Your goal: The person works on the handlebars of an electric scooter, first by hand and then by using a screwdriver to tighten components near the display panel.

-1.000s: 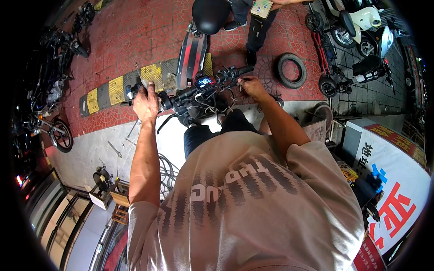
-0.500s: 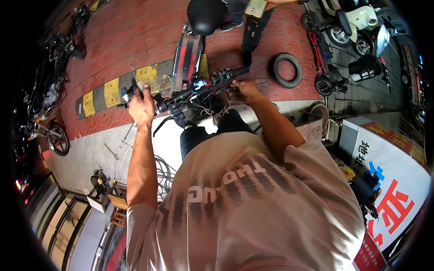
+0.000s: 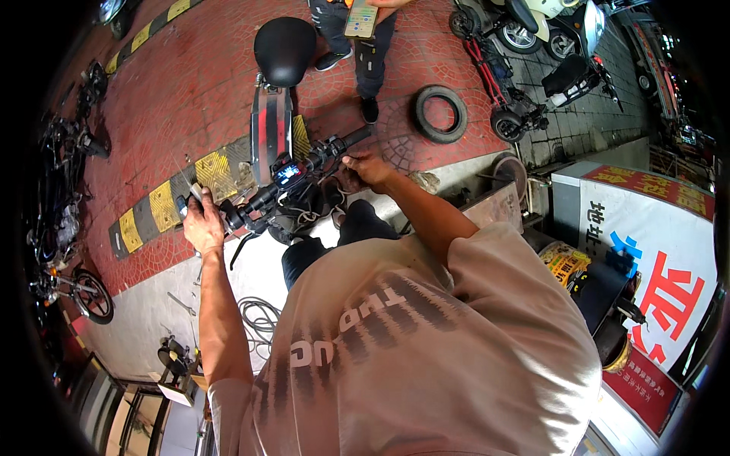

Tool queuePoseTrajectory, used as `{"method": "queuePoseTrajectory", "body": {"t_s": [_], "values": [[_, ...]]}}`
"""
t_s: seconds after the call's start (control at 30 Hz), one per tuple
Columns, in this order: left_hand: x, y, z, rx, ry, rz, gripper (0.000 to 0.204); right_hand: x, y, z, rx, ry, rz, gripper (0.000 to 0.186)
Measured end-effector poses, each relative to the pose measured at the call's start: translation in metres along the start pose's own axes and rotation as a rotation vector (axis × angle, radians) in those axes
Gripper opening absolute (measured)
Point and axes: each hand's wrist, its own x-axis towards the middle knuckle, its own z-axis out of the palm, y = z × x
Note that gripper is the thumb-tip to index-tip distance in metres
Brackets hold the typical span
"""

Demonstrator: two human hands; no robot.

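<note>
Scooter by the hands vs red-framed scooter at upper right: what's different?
Colour: the near scooter has a dark deck striped red; the red-framed scooter shows long red bars.
Display: the near scooter's display is lit; no lit display shows on the red-framed one.
Contact: the left hand and right hand are at the near scooter's handlebar; neither touches the red-framed one.
Shared: black and red parts.
</note>
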Motion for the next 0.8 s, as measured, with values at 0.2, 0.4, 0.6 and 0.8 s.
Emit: {"method": "queuePoseTrajectory", "body": {"t_s": [0.2,0.4,0.6,0.8], "values": [[0.003,0.000,0.003,0.024,0.104,0.104,0.063,0.000,0.011,-0.003,0.000,-0.024,-0.083,0.029],[0.008,-0.002,0.005,0.017,0.117,0.153,0.064,0.006,0.017,-0.013,-0.277,-0.062,-0.292,0.028],[0.036,-0.003,0.008,-0.004,0.050,0.201,0.065,-0.007,-0.021,-0.032,-1.017,-0.183,-0.584,0.028],[0.046,0.002,0.010,-0.010,0.075,0.265,0.064,-0.020,-0.071,-0.007,-1.639,-0.293,-0.624,0.022]]}}
